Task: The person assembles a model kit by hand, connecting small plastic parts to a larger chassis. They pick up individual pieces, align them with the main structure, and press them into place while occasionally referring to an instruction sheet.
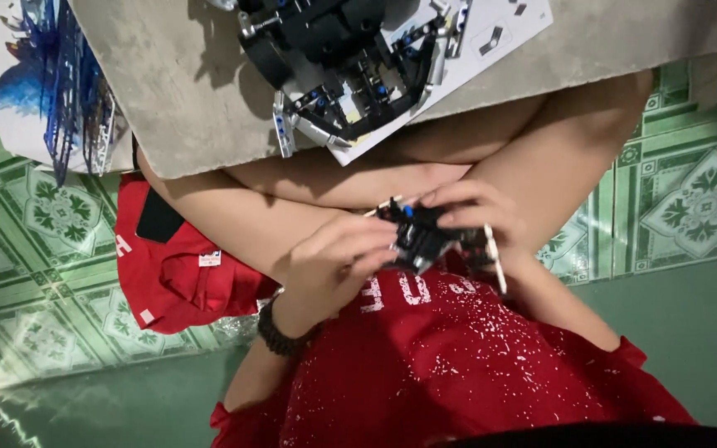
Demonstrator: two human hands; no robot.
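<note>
My left hand [334,261], with a black bead bracelet at the wrist, and my right hand [475,211] meet over my lap. Both are closed on a small black building-brick assembly [429,236] that has blue pins and a pale grey beam sticking out at its right side. My fingers cover part of it. I sit cross-legged in a red shirt and red shorts.
A grey slab tabletop [184,91] lies ahead, above my knees. On it a larger black brick-built vehicle chassis [346,66] rests on a white instruction sheet [491,37]. A blue translucent plastic piece [60,83] lies at the upper left. Green patterned floor tiles [690,191] surround me.
</note>
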